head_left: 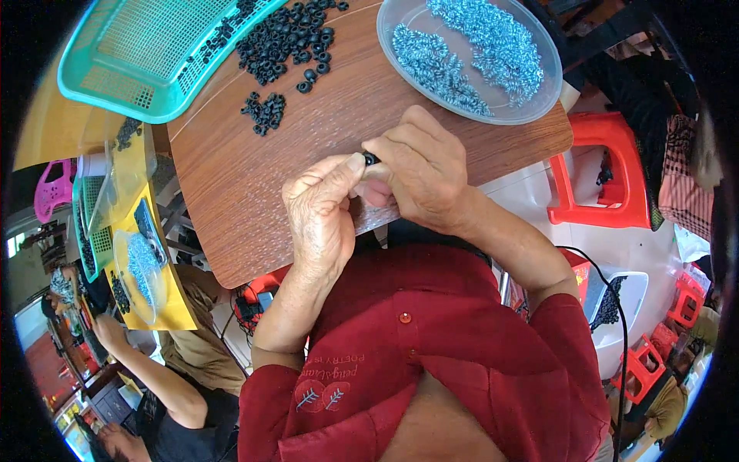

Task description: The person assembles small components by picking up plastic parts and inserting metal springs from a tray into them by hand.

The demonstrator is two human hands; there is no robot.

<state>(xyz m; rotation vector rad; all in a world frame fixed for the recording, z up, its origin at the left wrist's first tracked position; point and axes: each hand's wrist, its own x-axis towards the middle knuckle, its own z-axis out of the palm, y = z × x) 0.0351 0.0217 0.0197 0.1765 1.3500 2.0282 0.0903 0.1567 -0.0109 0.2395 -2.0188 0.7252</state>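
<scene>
Head view: near the middle of the frame, the thumb and fingers of the left hand (pixel 319 204) are closed together, with almost no gap, and their tips hold a small black piece (pixel 370 158) from its left side. The right hand (pixel 423 169) is folded closely against the same piece from the right; its fingertips are partly hidden, so one cannot tell how firmly it grips.

The piece is rounded and shiny. It is probably very light, stiff and rather smooth, so it could slip or turn between the fingers; it seems not very fragile. The best hold is likely a pinch with the fingertips on its two opposite sides.

Further out, a small group of black parts (pixel 263 113) lies on the brown tabletop (pixel 369 92), and a bigger black pile (pixel 285 38) is above it. At the upper right, a round clear tray (pixel 531 112) contains blue-silver pieces (pixel 496 42); at the upper left is a turquoise basket (pixel 138 54).
</scene>
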